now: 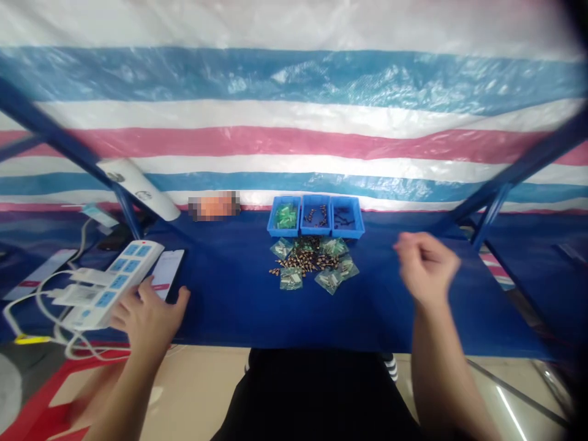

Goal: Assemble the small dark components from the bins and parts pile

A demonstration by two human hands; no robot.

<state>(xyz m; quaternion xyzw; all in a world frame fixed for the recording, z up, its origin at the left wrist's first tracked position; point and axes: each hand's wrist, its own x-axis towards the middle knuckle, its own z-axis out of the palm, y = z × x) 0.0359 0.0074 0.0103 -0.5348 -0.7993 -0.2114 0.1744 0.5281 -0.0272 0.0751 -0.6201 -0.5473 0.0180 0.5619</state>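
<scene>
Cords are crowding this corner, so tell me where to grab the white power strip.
Take the white power strip by its far end from the right, fingers across its sides: that end shows only blue switches, while plugs and cords crowd the rest, beside the left hand.

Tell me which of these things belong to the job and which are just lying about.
Job: left hand by the white power strip and phone; curled right hand, nearest the clear bags, loose brass fittings and blue three-compartment tray.

Lying about: white tube, blurred orange object, striped tarpaulin.
</scene>
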